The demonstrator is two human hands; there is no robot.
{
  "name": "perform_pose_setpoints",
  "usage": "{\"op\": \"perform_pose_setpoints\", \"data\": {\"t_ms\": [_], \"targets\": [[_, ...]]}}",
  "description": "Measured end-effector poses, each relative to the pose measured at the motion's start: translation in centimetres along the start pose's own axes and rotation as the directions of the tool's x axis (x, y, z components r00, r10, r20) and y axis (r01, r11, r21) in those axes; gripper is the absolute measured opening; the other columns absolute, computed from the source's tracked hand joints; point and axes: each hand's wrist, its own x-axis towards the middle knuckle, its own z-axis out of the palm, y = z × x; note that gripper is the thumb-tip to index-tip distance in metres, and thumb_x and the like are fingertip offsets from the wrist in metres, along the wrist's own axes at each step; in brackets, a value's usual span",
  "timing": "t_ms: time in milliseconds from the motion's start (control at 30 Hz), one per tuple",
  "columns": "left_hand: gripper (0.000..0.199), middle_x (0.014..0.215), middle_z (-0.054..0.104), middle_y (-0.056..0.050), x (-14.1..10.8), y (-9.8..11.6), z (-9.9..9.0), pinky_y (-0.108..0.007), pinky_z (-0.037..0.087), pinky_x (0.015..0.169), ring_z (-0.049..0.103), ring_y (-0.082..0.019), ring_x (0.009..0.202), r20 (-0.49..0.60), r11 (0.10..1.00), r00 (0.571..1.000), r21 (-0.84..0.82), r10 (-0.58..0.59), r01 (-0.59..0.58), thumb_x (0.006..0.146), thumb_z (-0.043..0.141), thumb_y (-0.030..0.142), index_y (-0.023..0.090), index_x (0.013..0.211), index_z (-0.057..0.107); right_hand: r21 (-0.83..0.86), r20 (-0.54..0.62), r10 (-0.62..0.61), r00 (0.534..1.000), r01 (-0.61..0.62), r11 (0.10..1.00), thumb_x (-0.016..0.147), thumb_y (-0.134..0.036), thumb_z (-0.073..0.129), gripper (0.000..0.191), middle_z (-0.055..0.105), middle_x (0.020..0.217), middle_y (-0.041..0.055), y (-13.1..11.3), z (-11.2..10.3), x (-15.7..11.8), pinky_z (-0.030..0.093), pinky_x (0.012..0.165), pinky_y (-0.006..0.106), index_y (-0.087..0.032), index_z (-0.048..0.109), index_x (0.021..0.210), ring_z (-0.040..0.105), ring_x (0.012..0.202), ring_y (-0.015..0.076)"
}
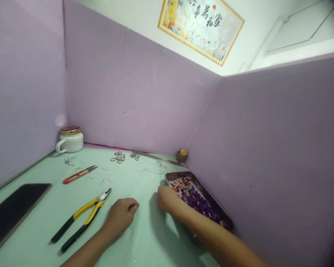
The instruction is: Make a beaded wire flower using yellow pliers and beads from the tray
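My left hand (123,214) is over the table in the middle, its fingers curled and thumb pressed against them. Whatever may be in that pinch is too small to make out. My right hand (168,199) is at the left side of a metal tray (211,202) of small beads (193,196), coloured red, orange, clear and purple. Its fingers curl inward and their tips are hidden, so I cannot see what they grip. The right forearm covers the tray's near side. Pliers (93,209) with yellow and black handles lie left of my left hand.
Red-handled thread snips (79,174) and a dark flat phone-like slab (15,207) lie left. Behind are a lidded white mug (72,141), small beaded rings (118,157), thin wires (158,167), a long metal strip (158,158) and a small yellowish-brown object (181,155). Purple partitions (144,89) surround the table.
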Motion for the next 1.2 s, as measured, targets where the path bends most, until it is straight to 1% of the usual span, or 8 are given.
{"op": "perform_pose_setpoints", "data": {"t_ms": [233, 267, 333, 433, 533, 700, 967, 1200], "targets": [[0.022, 0.056, 0.058, 0.0, 0.4, -0.3, 0.2, -0.023, 0.034, 0.053, 0.049, -0.014, 0.055, -0.032, 0.982, 0.999, -0.191, 0.008, -0.014, 0.069, 0.045, 0.027, 0.016, 0.063, 0.063, 0.278, -0.236, -0.025, 0.972, 0.092, 0.956, 0.07, -0.006, 0.046, 0.022, 0.066, 0.084, 0.0097, -1.5, -0.3, -1.1, 0.045, 0.071, 0.028, -0.014, 0.062, 0.084, 0.062, 0.082, 0.0208], [0.024, 0.052, 0.054, 0.001, 0.5, -0.4, 0.1, -0.022, 0.033, 0.049, 0.046, -0.013, 0.05, -0.038, 0.973, 0.999, -0.23, -0.004, -0.004, 0.07, 0.044, 0.029, 0.015, 0.064, 0.062, 0.484, -0.298, -0.014, 0.954, 0.164, 0.859, 0.071, -0.009, 0.046, 0.019, 0.065, 0.079, 0.0068, -2.1, 0.0, -1.2, 0.046, 0.067, 0.026, -0.015, 0.06, 0.082, 0.062, 0.077, 0.0179], [0.031, 0.043, 0.043, 0.004, 0.6, -0.6, 0.1, -0.022, 0.029, 0.041, 0.036, -0.01, 0.039, -0.037, 0.952, 0.999, -0.305, -0.037, 0.024, 0.074, 0.039, 0.036, 0.014, 0.067, 0.059, 0.862, -0.278, 0.049, 0.959, 0.227, 0.453, 0.07, -0.016, 0.05, 0.008, 0.061, 0.063, 0.0016, -3.5, 1.1, -1.5, 0.047, 0.053, 0.024, -0.015, 0.055, 0.077, 0.06, 0.059, 0.0148], [0.039, 0.036, 0.035, 0.008, 0.7, -0.6, -0.1, -0.021, 0.024, 0.036, 0.027, -0.008, 0.033, -0.016, 0.923, 0.998, -0.381, -0.06, 0.05, 0.077, 0.034, 0.045, 0.013, 0.069, 0.057, 0.973, -0.187, 0.081, 0.979, 0.196, -0.124, 0.06, -0.023, 0.062, 0.02, 0.054, 0.053, -0.0035, -5.2, 3.2, -1.7, 0.044, 0.042, 0.023, -0.016, 0.048, 0.072, 0.054, 0.044, 0.0117], [0.034, 0.038, 0.041, 0.006, 0.5, -0.2, -0.1, -0.02, 0.023, 0.037, 0.029, -0.007, 0.034, 0.014, 0.913, 0.999, -0.407, -0.031, 0.034, 0.073, 0.043, 0.043, 0.013, 0.067, 0.058, 0.919, -0.168, 0.1, 0.981, 0.193, -0.345, 0.054, -0.029, 0.07, 0.031, 0.053, 0.05, -0.0042, -6.0, 4.8, -2.0, 0.043, 0.041, 0.022, -0.015, 0.047, 0.071, 0.051, 0.04, 0.0094], [0.024, 0.047, 0.054, 0.001, 0.1, 0.7, -0.1, -0.02, 0.025, 0.041, 0.037, -0.008, 0.042, 0.041, 0.912, 0.998, -0.408, 0.056, -0.035, 0.068, 0.054, 0.034, 0.013, 0.058, 0.06, 0.913, -0.202, 0.062, 0.978, 0.21, -0.348, 0.055, -0.027, 0.071, 0.03, 0.052, 0.049, -0.0048, -6.0, 5.8, -2.2, 0.04, 0.039, 0.02, -0.014, 0.048, 0.07, 0.05, 0.039, 0.0082], [0.023, 0.04, 0.045, 0.004, -0.2, 0.7, 0.0, -0.021, 0.021, 0.041, 0.031, -0.007, 0.041, -0.049, 0.921, 0.997, -0.381, 0.065, -0.079, 0.064, 0.056, 0.032, 0.013, 0.05, 0.057, 0.931, -0.25, 0.025, 0.968, 0.248, -0.267, 0.056, -0.017, 0.062, 0.021, 0.052, 0.046, -0.006, -6.0, 6.1, -2.4, 0.038, 0.039, 0.019, -0.014, 0.049, 0.071, 0.047, 0.036, 0.0072], [0.027, 0.035, 0.036, 0.008, -0.4, 0.2, 0.3, -0.021, 0.018, 0.038, 0.026, -0.005, 0.035, -0.05, 0.923, 0.998, -0.381, 0.036, -0.052, 0.067, 0.053, 0.036, 0.014, 0.052, 0.051, 0.911, -0.234, 0.05, 0.971, 0.237, -0.339, 0.055, -0.019, 0.062, 0.028, 0.057, 0.052, -0.0036, -5.8, 5.7, -2.6, 0.039, 0.039, 0.02, -0.014, 0.047, 0.079, 0.05, 0.038, 0.0082]]}}
